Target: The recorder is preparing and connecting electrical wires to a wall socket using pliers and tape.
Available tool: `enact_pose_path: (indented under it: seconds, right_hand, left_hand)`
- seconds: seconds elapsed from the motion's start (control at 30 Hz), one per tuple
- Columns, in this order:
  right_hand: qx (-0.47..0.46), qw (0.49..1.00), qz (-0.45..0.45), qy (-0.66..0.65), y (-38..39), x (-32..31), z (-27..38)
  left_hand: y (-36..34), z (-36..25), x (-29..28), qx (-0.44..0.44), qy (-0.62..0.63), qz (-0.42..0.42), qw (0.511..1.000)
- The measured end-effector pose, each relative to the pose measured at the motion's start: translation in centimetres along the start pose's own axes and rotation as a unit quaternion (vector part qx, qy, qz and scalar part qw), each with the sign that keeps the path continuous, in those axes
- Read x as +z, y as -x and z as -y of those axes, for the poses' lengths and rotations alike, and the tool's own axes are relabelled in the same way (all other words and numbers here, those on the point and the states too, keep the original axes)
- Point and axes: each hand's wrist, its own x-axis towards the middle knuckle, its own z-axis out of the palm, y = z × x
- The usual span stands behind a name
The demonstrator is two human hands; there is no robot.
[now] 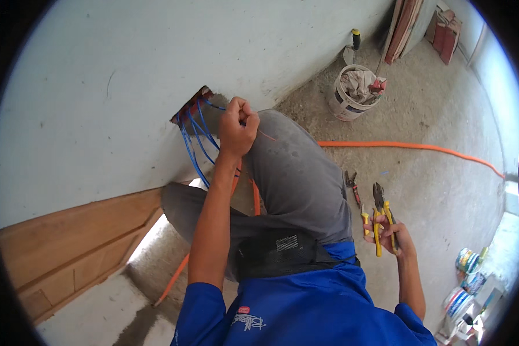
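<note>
A broad, pale painted wall (115, 75) rises to the left of and beyond your left grip (239, 127), and the rough grey concrete floor (432, 109) spreads to its right, running under your right grip (393, 233). A brown wooden panel (75, 242) with recessed sections lies to the left of your left grip and closer to your body. Your grey-trousered leg (294, 167) is bent between the two grips, its knee just beside the left one. A long orange flexible tube (409, 145) crosses the floor ahead of your right grip. Farther ahead, a round white plastic bucket (344, 106) holds crumpled sacking, with a yellow-and-black-handled trowel (356, 40) beyond it.

Just left of your left grip, a dark rectangular opening (191, 106) in the wall lets out several thin, blue-coated wires (193, 153), which hang toward you. That grip pinches one of them, its fingers curled tight, and a thin copper-coloured strand (266, 135) pokes out on its right. Your right grip is wrapped around the yellow-handled metal pliers (380, 203), their head pointing away from you. Red-handled pliers (353, 187) lie on the floor just ahead and left of it; nearer sits a small yellow tool (365, 217), and you cannot tell whether your fingers touch it.
</note>
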Motion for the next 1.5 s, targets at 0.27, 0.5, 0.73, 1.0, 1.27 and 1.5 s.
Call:
enact_pose_path:
  seconds: [0.27, 0.5, 0.73, 1.0, 1.27, 1.5]
  right_hand:
    - [0.02, 0.966, 0.246, -0.072, 0.5, 7.3, 1.9]
    - [0.142, 0.884, 0.435, -0.091, -3.1, 14.1, 1.8]
    - [0.201, 0.815, 0.53, -0.122, -5.2, 18.4, 0.7]
    - [0.233, 0.793, 0.545, -0.142, -6.4, 19.6, 0.4]
    - [0.291, 0.773, 0.526, -0.204, -6.6, 19.6, 0.4]
    - [-0.376, 0.526, 0.135, 0.751, -5.0, 19.6, 0.6]
  left_hand:
    - [0.7, -1.2, -0.2, -0.007, 0.088, -0.017, 0.996]
    - [1.2, -0.6, -1.0, -0.001, 0.076, -0.023, 0.997]
    - [1.6, -1.2, -1.1, -0.015, 0.057, -0.02, 0.998]
    - [2.0, -1.4, -1.4, -0.007, 0.076, -0.024, 0.997]
    - [1.9, -1.6, -1.5, -0.013, 0.073, -0.016, 0.997]
    - [1.0, -2.7, -1.9, -0.063, -0.057, 0.069, 0.994]
